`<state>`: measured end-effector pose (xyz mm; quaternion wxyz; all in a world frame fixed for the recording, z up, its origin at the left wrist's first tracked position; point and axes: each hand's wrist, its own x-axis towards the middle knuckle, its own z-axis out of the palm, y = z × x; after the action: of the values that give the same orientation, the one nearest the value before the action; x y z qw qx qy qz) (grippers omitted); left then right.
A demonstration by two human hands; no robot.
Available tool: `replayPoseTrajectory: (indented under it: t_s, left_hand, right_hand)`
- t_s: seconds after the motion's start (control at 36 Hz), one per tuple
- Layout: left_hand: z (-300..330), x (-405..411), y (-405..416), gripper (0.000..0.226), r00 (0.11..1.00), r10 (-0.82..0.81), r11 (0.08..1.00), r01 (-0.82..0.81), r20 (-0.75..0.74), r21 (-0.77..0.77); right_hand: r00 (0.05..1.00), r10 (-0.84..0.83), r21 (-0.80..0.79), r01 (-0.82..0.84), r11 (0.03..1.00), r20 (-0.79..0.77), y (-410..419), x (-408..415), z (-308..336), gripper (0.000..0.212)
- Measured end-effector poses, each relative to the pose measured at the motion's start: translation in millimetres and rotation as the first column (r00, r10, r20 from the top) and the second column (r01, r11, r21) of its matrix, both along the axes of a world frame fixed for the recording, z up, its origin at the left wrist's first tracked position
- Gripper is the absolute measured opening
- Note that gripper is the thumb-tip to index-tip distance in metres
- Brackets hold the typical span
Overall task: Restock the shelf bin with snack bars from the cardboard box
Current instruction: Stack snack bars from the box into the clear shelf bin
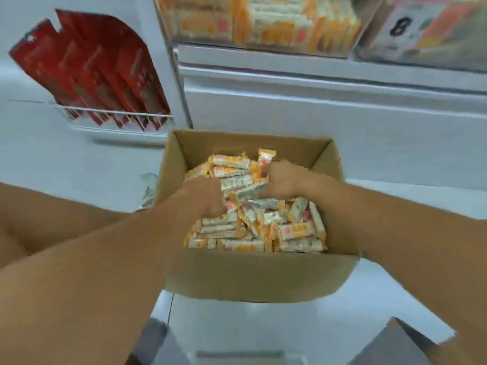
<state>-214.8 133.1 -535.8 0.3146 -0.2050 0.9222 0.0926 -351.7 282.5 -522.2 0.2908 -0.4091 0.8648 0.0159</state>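
We're in the cardboard box (pixel 253 275) — both fists buried | left hand (pixel 208 198) clutches snack bars (pixel 237 184) | right hand (pixel 282 180) clutches more, near the far wall

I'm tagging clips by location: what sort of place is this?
Probably a shop aisle: a clear shelf bin of orange-and-white snack bars, a number-8 tag, and red packets in a white wire rack.

A large black numeral "8" stands on a white tag (pixel 400 26) at the front of a clear shelf bin (pixel 432 35), upper right of the frame. Print on the snack wrappers is too blurred to read.
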Motion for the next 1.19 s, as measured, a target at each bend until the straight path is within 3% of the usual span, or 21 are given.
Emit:
replayPoseTrajectory:
  t_s: [0.03, 0.08, 0.14, 0.25, 0.36, 0.47, 0.61, 0.75, 0.92, 1.06, 1.14, 1.19]
  left_hand:
    - [-20.7, 14.8, 7.9, 0.060, 0.996, 0.078, 0.996, -0.081, 0.050, 0.044]
    - [-52.3, 38.2, 17.2, 0.089, 0.974, 0.184, 0.975, -0.198, 0.128, 0.100]
    - [-66.9, 49.8, 18.9, 0.107, 0.958, 0.212, 0.959, -0.242, 0.193, 0.147]
    - [-78.4, 47.6, 12.8, 0.089, 0.962, 0.154, 0.944, -0.210, 0.226, 0.253]
    - [-76.0, 43.0, 18.7, 0.087, 0.982, 0.030, 0.967, -0.076, 0.187, 0.243]
    - [-78.1, 41.4, 23.7, 0.087, 0.987, -0.030, 0.981, -0.002, 0.158, 0.194]
    - [-76.7, 39.3, 29.8, 0.064, 0.992, 0.049, 0.942, -0.085, 0.116, 0.324]
    - [-80.0, 35.7, 32.5, 0.062, 0.995, 0.100, 0.919, -0.102, 0.028, 0.381]
    - [-82.5, 31.5, 38.5, 0.065, 0.979, 0.203, 0.876, -0.194, 0.028, 0.441]
    - [-81.3, 30.9, 36.9, 0.047, 0.946, 0.323, 0.821, -0.283, 0.004, 0.496]
    - [-81.6, 30.8, 37.0, 0.070, 0.920, 0.389, 0.766, -0.350, 0.045, 0.539]
    - [-79.9, 30.8, 39.2, 0.078, 0.884, 0.461, 0.684, -0.409, 0.075, 0.604]
  right_hand:
    - [0.986, -0.109, 0.113, 0.095, 0.989, 0.123, 15.7, 8.2, -26.8, 0.091]
    - [0.972, -0.169, 0.251, 0.125, 0.960, 0.161, 45.2, 24.6, -65.5, 0.133]
    - [0.992, -0.077, 0.280, 0.047, 0.959, 0.098, 67.4, 34.2, -87.4, 0.141]
    - [0.992, -0.088, 0.201, 0.069, 0.977, 0.088, 76.5, 33.7, -85.7, 0.140]
    - [0.990, -0.129, 0.236, 0.111, 0.965, 0.060, 71.3, 32.9, -75.6, 0.122]
    - [0.995, -0.099, 0.358, 0.100, 0.928, -0.020, 72.0, 44.5, -83.4, 0.119]
    - [0.996, -0.052, 0.319, 0.072, 0.945, -0.072, 70.9, 50.0, -88.8, 0.101]
    - [0.996, 0.041, 0.258, -0.019, 0.966, -0.081, 67.9, 37.2, -75.5, 0.091]
    - [0.998, 0.019, 0.236, -0.003, 0.972, -0.062, 67.6, 33.1, -71.0, 0.057]
    - [0.987, -0.132, 0.131, 0.120, 0.984, 0.088, 72.0, 24.5, -68.4, 0.063]
    - [0.958, -0.229, 0.099, 0.215, 0.972, 0.171, 74.3, 20.1, -68.8, 0.089]
    - [0.947, -0.255, 0.105, 0.238, 0.966, 0.198, 76.6, 19.2, -70.0, 0.092]
